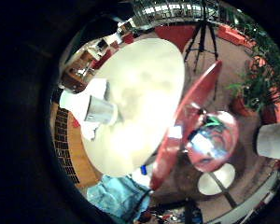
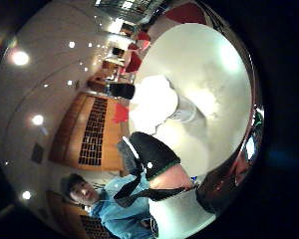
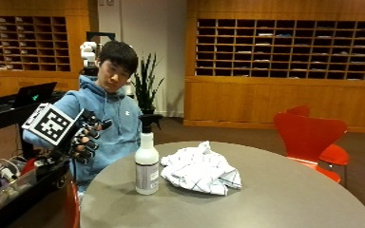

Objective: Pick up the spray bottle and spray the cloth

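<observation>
The spray bottle (image 3: 146, 164) stands upright on the bench (image 3: 283, 199) just beside the cloth (image 3: 200, 168), apart from the hand (image 3: 84, 137), whose fingers curl loosely and hold nothing.

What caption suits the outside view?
Gloved right hand hovers beside an upright spray bottle and crumpled cloth on a round table.

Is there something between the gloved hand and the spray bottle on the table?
No. In the outside view the gloved right hand hangs raised beside the table, and only open air separates it from the spray bottle.
</observation>
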A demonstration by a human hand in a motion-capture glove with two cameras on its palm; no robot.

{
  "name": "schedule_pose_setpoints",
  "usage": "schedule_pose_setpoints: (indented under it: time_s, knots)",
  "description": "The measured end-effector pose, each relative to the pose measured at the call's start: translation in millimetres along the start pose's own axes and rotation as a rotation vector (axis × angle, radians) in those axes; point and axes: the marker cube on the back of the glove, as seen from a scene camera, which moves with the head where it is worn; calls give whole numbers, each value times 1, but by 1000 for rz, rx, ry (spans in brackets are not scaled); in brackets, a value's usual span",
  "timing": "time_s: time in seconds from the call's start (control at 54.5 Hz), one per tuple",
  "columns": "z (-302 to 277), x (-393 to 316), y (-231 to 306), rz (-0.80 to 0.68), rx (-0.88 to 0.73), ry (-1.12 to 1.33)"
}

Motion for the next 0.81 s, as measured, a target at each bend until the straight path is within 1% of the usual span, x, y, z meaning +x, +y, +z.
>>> schedule_pose_setpoints:
  time_s: [0.11, 0.183, 0.367, 0.55, 0.752, 0.807]
  knots:
    - [22, -13, 5, -35, 48, -108]
    - [35, -22, 6, -45, 46, -155]
    - [65, -40, 2, -81, 58, -218]
    - [90, -60, -6, -134, 119, -260]
    - [115, -81, -21, -139, 110, -315]
    - [121, -83, -29, -121, 121, -350]
